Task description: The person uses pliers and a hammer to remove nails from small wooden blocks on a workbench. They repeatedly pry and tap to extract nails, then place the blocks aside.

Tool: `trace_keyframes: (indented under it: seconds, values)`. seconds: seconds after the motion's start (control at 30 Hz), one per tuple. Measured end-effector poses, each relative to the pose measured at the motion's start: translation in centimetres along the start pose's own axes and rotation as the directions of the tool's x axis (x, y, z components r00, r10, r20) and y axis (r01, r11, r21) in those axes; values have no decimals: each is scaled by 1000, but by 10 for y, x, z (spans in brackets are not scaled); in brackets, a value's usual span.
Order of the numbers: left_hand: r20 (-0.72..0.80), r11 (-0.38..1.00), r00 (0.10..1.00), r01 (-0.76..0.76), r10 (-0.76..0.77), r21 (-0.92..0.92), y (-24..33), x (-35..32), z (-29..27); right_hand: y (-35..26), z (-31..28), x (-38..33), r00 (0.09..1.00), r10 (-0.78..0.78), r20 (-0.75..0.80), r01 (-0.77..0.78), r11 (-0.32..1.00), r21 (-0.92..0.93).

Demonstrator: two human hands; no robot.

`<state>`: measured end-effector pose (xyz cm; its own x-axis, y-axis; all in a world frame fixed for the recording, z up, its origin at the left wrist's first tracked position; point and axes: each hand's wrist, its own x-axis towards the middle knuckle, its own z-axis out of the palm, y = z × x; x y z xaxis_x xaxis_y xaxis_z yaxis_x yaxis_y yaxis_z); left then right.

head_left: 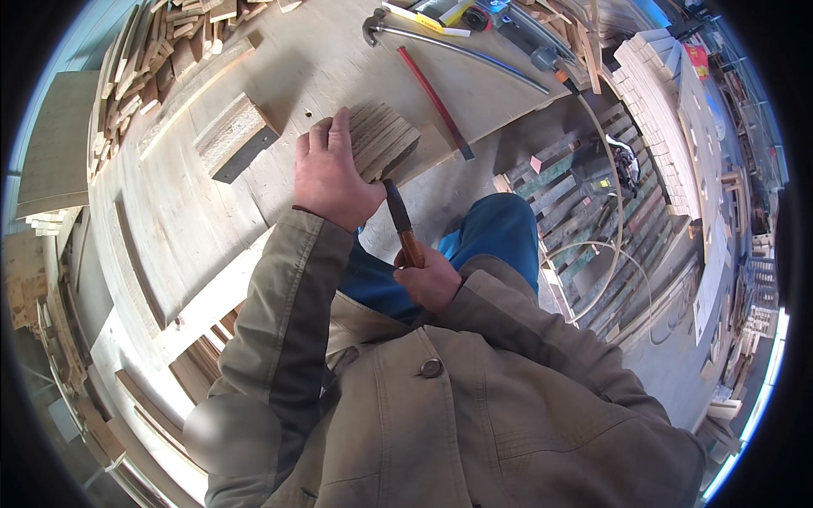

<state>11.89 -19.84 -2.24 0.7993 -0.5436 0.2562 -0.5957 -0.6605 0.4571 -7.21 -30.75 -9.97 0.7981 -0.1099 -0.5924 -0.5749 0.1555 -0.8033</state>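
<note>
The table in front of me is a broad sheet of pale plywood, grain running along its length, and it carries everything at working height. At its near edge sits the stack of thin wood pieces, grey-brown, rough-sawn, fanned a little so their ends show like pages; I judge it lies at the edge so I can get at it from below. My left hand lies flat over the stack, fingers pressed down and closed against the top, pinning it so it cannot slide. My right hand is wrapped tight around the reddish wooden handle of a tool, its dark metal part pointing up to the underside of the stack; whether it touches I cannot tell. Further back a thick block with a dark end face lies apart from the stack. Beyond it rest a long red-handled bar, a curved grey metal bar and a heap of short wood offcuts at the far left corner
</note>
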Motion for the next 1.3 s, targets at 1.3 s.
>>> trace_keyframes:
  seconds: [1.3]
  values:
    - [-42, 999, 998, -43, 45, 33, -5, 6, 6, 3, -72, 14, 938, 221, 268, -206, 975, -84]
